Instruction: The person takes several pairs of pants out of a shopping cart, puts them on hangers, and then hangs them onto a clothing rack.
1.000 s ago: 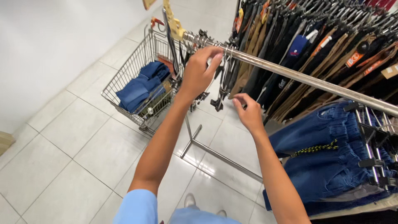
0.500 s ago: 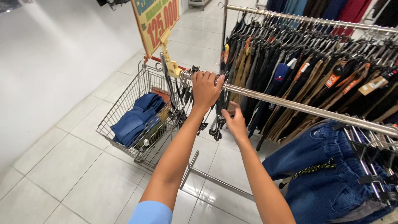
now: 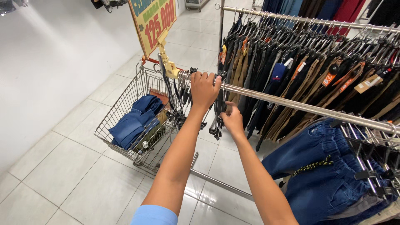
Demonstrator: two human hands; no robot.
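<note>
1. The chrome clothes rail (image 3: 291, 105) runs bare and shiny from its left end toward the right, slightly downhill in this view.
2. The left hand (image 3: 204, 89) sits on top of the rail near that end, its grip wrapped around the tube.
3. The right hand (image 3: 233, 121) hangs just under the rail; whether its grip is pressed together or spread, I cannot tell.
4. Empty black clip hangers (image 3: 216, 125) dangle beside the right hand.
5. A wire shopping cart (image 3: 125, 114) holding folded blue jeans (image 3: 135, 123) stands just left of the rail's end, under a yellow price sign (image 3: 152, 21).
6. Blue denim shorts (image 3: 325, 179) hang at the right end.
7. A second rack of dark trousers (image 3: 300, 66) crowds close behind.
8. Open white tile floor (image 3: 62, 175) lies left, up to the wall.
</note>
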